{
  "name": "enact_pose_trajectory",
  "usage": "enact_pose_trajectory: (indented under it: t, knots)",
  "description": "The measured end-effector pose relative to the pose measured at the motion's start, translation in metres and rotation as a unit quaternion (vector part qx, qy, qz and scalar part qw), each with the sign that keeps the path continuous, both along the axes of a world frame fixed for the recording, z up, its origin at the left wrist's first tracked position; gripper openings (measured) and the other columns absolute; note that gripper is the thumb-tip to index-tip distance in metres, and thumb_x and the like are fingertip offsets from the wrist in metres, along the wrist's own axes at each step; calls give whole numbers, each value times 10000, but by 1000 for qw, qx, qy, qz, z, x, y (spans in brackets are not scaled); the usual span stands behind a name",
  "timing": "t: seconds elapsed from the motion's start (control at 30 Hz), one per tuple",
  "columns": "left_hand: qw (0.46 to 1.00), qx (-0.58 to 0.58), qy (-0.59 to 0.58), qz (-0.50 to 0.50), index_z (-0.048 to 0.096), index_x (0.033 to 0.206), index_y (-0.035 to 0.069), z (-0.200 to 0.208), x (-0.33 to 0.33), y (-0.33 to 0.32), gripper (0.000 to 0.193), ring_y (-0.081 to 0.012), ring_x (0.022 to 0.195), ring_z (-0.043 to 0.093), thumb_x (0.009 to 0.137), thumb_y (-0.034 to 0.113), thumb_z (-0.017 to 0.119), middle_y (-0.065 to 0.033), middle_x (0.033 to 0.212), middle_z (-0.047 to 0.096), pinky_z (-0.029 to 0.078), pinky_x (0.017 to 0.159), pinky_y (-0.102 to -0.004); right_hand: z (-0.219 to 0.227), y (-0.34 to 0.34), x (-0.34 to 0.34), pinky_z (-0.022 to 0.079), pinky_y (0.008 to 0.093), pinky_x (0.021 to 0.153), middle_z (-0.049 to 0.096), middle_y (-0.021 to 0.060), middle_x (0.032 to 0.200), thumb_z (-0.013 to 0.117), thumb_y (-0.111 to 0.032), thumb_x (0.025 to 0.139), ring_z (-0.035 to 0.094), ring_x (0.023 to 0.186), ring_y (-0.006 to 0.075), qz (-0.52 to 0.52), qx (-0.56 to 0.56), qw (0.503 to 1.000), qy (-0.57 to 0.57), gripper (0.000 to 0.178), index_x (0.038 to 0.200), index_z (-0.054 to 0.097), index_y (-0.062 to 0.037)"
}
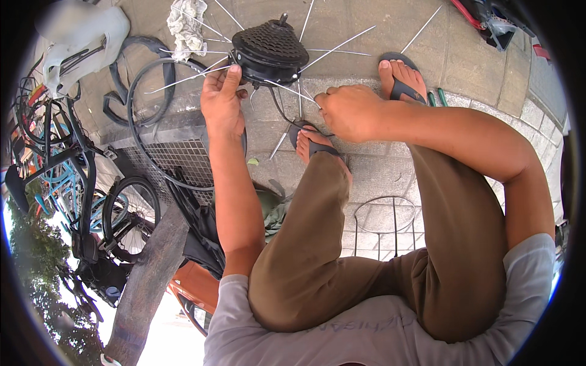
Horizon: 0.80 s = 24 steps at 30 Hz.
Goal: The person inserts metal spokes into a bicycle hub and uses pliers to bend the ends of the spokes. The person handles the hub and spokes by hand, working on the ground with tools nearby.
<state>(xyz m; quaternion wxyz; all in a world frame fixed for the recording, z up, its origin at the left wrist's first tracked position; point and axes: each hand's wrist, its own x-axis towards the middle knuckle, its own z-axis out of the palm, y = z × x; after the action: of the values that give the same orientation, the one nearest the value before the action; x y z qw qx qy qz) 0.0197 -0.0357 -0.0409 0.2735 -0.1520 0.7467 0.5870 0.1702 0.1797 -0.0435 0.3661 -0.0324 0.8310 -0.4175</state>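
A black bicycle hub (pixel 265 61) with a stepped stack of sprockets sits in front of me, its axle end pointing up. Several thin metal spokes (pixel 339 47) radiate from its flange, and a black cable (pixel 282 110) hangs from its near side. My left hand (pixel 223 100) grips the hub's left edge, thumb on top and fingers curled beneath, next to some spokes. On the right, my right hand (pixel 351 113) pinches the outer end of a spoke running out from the hub's near side. Its fingertips are partly hidden.
A bare wheel rim (pixel 135 113) leans on a grey mesh crate (pixel 162 160) at the left, near a black tyre (pixel 113 105). A crumpled white rag (pixel 187 27) lies beyond. Loose spokes (pixel 279 146) rest by my sandalled feet. Parked bicycles (pixel 79 152) crowd the far left.
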Motion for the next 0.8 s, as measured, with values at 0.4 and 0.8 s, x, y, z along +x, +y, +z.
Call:
enact_pose_trajectory:
  t: [0.4,0.8]
  knots:
    - [998,39,-26,28,609,1177,43,4,8,-1,253,-122,837,612,1005,208,696,-17,999,679,465,662,-302,-4,85,-20,533,495,904,721,251,1039,586,-251,982,698,1014,411,-22,113,993,9,306,1067,690,24]
    - [883,-319,267,-217,708,1003,7,-17,113,1,207,-303,810,711,934,200,736,-154,969,733,560,729,-382,-30,174,129,529,306,689,694,81,845,578,-310,1016,644,736,146,-517,97,841,-124,382,1186,715,3]
